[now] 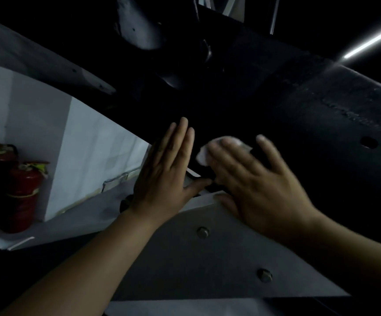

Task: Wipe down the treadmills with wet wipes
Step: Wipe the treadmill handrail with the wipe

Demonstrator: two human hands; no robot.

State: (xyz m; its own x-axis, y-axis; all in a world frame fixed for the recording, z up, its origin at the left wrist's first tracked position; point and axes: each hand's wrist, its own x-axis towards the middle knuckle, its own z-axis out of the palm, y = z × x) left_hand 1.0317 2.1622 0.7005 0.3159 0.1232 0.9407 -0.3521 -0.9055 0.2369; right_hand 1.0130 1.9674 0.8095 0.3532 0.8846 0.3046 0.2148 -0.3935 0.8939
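- We see the left hand (164,172) laid flat on the matte black treadmill body (276,106). Its fingers are straight and close together, its thumb stretches to the right, and it holds nothing.
- The right hand (253,185) is spread wide, with straight and slightly blurred fingers. It presses a crumpled white wet wipe (204,155) against the same black surface. No finger curls round the wipe, which is pinned under the flat fingers.
- We make out only part of the wipe: a pale lump to the left of the index finger and a strip above the fingertips. The hand covers the rest. A narrow dark gap separates the wipe from the left hand's fingers.
- Both thumbs point toward the upper corner of a flat grey metal plate (207,270), and the right thumb lies at its top edge.
- Two hexagonal bolt heads sit in that plate, one (202,232) between the wrists and one (264,275) lower right. The two bare forearms cross the plate's sides and hide part of it.
- To the right of the right hand we note a round hole (368,142) in the black body.
- A long grey panel (25,53) slants across the upper left.
- Below the panel is a white wall (89,144). Two red fire extinguishers (24,195) stand side by side at the far left.
- A bright white light strip (372,41) cuts the top right corner.
- Much of the treadmill is lost in darkness, so we cannot tell which part is under the hands.
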